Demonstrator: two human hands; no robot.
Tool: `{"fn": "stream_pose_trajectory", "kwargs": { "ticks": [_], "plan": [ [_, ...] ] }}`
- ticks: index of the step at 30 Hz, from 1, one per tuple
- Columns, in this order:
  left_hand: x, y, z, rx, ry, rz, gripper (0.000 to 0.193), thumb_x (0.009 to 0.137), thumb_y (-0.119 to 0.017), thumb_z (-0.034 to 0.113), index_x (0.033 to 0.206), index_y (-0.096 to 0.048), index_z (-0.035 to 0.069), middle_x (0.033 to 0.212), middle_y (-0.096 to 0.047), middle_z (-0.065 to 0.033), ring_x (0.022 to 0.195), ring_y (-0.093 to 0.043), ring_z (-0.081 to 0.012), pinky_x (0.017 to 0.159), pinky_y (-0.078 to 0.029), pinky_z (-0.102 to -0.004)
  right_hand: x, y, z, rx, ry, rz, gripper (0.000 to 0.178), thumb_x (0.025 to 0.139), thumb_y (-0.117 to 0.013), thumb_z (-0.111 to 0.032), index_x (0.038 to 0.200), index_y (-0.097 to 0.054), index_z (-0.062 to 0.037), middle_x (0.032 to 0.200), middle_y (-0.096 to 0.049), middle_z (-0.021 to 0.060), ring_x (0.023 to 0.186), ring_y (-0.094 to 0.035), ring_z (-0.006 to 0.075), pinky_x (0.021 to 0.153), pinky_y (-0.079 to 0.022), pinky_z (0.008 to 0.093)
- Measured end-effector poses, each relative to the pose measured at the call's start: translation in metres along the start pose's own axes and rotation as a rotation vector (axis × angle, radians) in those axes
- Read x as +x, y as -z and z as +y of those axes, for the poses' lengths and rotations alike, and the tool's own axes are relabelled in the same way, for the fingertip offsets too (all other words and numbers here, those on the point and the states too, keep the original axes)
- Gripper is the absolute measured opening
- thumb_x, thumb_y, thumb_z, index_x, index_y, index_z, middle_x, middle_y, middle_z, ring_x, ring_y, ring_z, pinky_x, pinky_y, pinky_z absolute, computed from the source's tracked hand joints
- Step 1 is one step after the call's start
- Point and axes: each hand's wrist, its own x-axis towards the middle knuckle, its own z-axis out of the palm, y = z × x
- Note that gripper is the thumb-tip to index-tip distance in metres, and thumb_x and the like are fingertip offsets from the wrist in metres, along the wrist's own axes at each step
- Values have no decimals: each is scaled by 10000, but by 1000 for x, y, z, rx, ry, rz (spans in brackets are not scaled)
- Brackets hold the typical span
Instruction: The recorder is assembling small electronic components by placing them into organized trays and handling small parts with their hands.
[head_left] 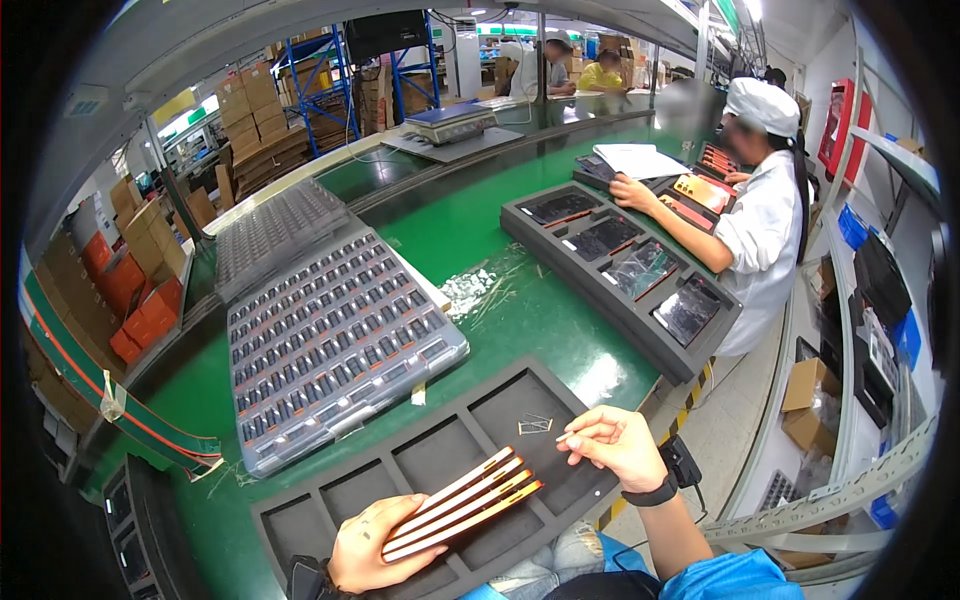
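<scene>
The left hand [375, 545] held a stack of four panels [462, 508], pale-sided with orange and black at their far ends. Its fingers were clamped on the stack near the lower end, the panels fanned slightly and slanting up to the right, above the near part of a black foam tray [435, 452].

The right hand [618, 447] hung over the right end of that tray, its fingertips drawn close to the thumb and pointing left toward the panels; I could not tell whether they met or pinched something small. A dark band [652, 493] circled its wrist. Just beside those fingertips, a few thin strips [535, 426] lay in the tray's far right compartment.

The foam tray rested on a shiny green surface [480, 365]. Beyond it to the left stood a clear tray [355, 415] with rows of small dark parts [330, 340], and behind that a grey tray [275, 240]. To the right, a longer foam case [585, 285] carried four dark screens [686, 308] in separate compartments.

Past the case, a co-worker [765, 190] in a white cap and coat leaned over orange pieces [703, 190], near white paper [637, 160]. A scale [450, 122] stood farther back.
</scene>
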Motion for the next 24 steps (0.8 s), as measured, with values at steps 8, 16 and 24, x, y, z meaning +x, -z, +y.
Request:
{"fn": "stream_pose_trajectory", "kwargs": {
  "ticks": [8,16,24],
  "plan": [
    [0,-2,-10,18,-12,5,632,690,-906,222,1214,-621,13,1118,-704,-150,989,-711,-283,837,-578,-346,3,-10,20,-256,226,78,161,887,-746,-63,1028,-713,8,784,-650,10,673,-587,41,608,-464,176],
    [-1,-1,-8,13,8,4,613,716,-889,248,1227,-627,32,1135,-702,-136,995,-710,-287,851,-577,-345,-4,-23,17,-334,221,165,156,864,-743,-10,1019,-733,1,843,-724,66,705,-662,73,617,-540,208],
    [-2,2,-6,13,16,-8,623,733,-878,270,1254,-614,52,1154,-696,-129,1004,-707,-285,860,-574,-340,13,-23,-17,-659,392,57,257,863,-735,-61,1119,-724,-89,889,-752,63,706,-697,72,605,-517,205]
  ]
}}
